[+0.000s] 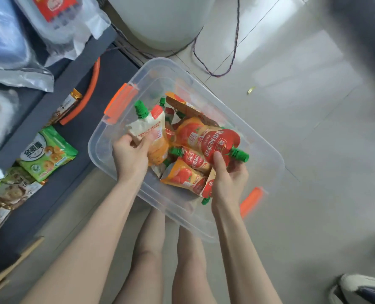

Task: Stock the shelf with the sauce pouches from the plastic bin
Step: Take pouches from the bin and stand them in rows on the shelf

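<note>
At frame centre, a pale pouch (148, 126) and a red pouch (220, 143) are gripped by the left hand (130, 154) and right hand (229, 178) over the plastic bin (267, 154), presumably for shelving.

Bright, even light; soft glare on the floor tiles (291, 69); edges bend and smear with blur, the centre only slightly soft

Both forearms reach down; the left hand (130, 155) grips a white pouch (147, 125), the right hand (229, 178) a red pouch (220, 142).
</note>
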Demonstrator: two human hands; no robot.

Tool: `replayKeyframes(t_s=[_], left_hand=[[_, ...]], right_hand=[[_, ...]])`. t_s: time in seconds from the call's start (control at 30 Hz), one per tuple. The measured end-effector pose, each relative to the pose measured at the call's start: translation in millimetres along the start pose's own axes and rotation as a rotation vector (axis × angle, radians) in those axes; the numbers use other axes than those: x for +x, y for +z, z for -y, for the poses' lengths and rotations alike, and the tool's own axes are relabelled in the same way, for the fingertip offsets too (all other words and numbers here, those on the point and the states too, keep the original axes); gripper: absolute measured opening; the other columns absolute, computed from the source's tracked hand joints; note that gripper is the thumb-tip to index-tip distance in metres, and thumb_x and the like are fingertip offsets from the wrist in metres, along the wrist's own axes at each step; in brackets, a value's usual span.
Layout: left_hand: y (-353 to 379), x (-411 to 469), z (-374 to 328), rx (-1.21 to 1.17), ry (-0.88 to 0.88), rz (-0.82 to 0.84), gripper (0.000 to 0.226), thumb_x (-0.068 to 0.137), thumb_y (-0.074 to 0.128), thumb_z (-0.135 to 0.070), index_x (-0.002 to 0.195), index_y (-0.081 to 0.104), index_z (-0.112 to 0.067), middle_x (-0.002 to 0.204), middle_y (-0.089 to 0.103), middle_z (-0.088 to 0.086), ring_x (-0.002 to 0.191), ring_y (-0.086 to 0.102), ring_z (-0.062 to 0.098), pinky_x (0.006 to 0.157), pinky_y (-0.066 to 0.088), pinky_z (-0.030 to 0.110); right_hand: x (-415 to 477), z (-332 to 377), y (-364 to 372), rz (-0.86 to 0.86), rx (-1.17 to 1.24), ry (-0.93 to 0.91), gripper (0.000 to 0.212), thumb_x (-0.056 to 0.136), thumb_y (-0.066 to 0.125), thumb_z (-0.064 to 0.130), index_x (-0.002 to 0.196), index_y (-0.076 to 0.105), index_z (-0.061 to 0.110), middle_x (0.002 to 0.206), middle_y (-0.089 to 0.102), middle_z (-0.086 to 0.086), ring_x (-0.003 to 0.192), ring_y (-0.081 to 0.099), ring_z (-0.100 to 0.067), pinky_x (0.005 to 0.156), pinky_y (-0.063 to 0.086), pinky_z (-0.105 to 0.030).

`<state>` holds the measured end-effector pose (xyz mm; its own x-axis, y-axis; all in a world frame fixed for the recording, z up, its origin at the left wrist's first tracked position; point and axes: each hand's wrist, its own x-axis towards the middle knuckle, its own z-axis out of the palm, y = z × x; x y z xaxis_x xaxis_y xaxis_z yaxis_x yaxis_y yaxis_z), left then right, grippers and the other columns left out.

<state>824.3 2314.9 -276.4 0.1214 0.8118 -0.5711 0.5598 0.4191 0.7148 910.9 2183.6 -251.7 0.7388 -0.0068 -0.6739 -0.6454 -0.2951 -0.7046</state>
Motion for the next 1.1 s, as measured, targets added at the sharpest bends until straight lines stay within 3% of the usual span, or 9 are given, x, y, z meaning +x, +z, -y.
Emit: replayKeyframes(t_s=[0.13,0.27,0.37,0.47,0.57,0.73,0.87,0.97,1.1], left_hand=[[-29.9,-32.4,-27.6,-0.028,0.129,0.097,0.009,0.085,0.067,-0.025,0.088,0.061,-0.030,0.088,0.065,-0.018,0.082,0.062,-0.004,0.079,0.050,0.019],[-60.5,-89.6,-62.8,-0.065,0.280,0.044,0.014,0.089,0.061,-0.024,0.099,0.054,-0.016,0.086,0.059,-0.019,0.072,0.056,-0.018,0.069,0.045,0.009],[-83.0,-137.8,-87.4,-0.153,0.320,0.037,0.012,0.086,0.065,-0.025,0.088,0.056,-0.018,0.076,0.060,-0.006,0.065,0.055,-0.001,0.063,0.045,0.020],[-108.0,-185.7,-110.2,-0.283,0.252,0.100,0.021,0.082,0.070,-0.026,0.087,0.064,-0.007,0.071,0.067,-0.002,0.067,0.063,0.011,0.063,0.051,0.027],[-141.5,-230.8,-125.2,-0.410,0.107,0.210,0.028,0.075,0.069,-0.040,0.087,0.069,-0.015,0.077,0.074,-0.005,0.076,0.070,0.012,0.069,0.057,0.030],[-209.4,-284.5,-141.2,-0.528,0.045,0.336,0.035,0.089,0.051,-0.041,0.103,0.062,-0.011,0.095,0.073,0.003,0.088,0.070,0.017,0.077,0.054,0.035],[-267.5,-312.5,-147.1,-0.596,0.054,0.344,0.036,0.094,0.047,-0.039,0.117,0.058,-0.014,0.105,0.071,0.006,0.101,0.066,0.022,0.086,0.052,0.041],[-317.7,-328.7,-145.0,-0.586,0.130,0.384,0.029,0.097,0.043,-0.027,0.119,0.058,-0.015,0.112,0.068,0.009,0.106,0.063,0.026,0.093,0.048,0.046],[-390.7,-351.8,-130.3,-0.471,0.298,0.371,0.027,0.095,0.048,-0.023,0.119,0.057,-0.013,0.108,0.070,0.007,0.100,0.067,0.022,0.085,0.054,0.042]], right_hand=[[-30.9,32.8,-31.3,0.122,-0.029,-0.200,0.014,0.086,0.064,0.011,0.082,0.060,0.023,0.081,0.062,-0.004,0.077,0.058,-0.016,0.074,0.048,-0.039],[-69.7,68.9,-56.3,0.228,-0.019,-0.329,0.010,0.085,0.064,0.009,0.085,0.063,0.019,0.078,0.061,0.004,0.077,0.055,-0.014,0.078,0.046,-0.031],[-107.2,95.7,-68.2,0.337,0.030,-0.317,0.008,0.086,0.065,0.015,0.085,0.065,0.007,0.079,0.064,-0.003,0.075,0.058,-0.015,0.071,0.049,-0.027],[-149.6,117.3,-78.8,0.434,-0.008,-0.314,0.019,0.081,0.067,0.026,0.088,0.069,0.008,0.084,0.069,-0.008,0.077,0.062,-0.019,0.069,0.053,-0.034],[-196.1,137.8,-87.9,0.543,-0.038,-0.361,0.010,0.088,0.065,0.026,0.088,0.068,0.016,0.085,0.072,-0.003,0.080,0.066,-0.020,0.074,0.055,-0.044],[-276.1,165.8,-87.8,0.671,-0.074,-0.459,0.009,0.096,0.052,0.021,0.099,0.058,0.015,0.082,0.071,0.001,0.068,0.069,-0.007,0.056,0.054,-0.019],[-329.5,170.3,-67.8,0.705,-0.149,-0.510,0.023,0.095,0.051,0.036,0.100,0.055,0.014,0.099,0.069,-0.008,0.087,0.070,-0.020,0.075,0.059,-0.037],[-371.0,168.1,-56.8,0.815,-0.148,-0.463,0.021,0.092,0.055,0.027,0.109,0.052,0.015,0.104,0.068,-0.012,0.090,0.069,-0.025,0.081,0.058,-0.044],[-435.6,156.1,-46.2,0.953,-0.145,-0.544,0.029,0.081,0.067,0.011,0.108,0.058,0.013,0.095,0.070,-0.010,0.083,0.070,-0.024,0.072,0.058,-0.035]])
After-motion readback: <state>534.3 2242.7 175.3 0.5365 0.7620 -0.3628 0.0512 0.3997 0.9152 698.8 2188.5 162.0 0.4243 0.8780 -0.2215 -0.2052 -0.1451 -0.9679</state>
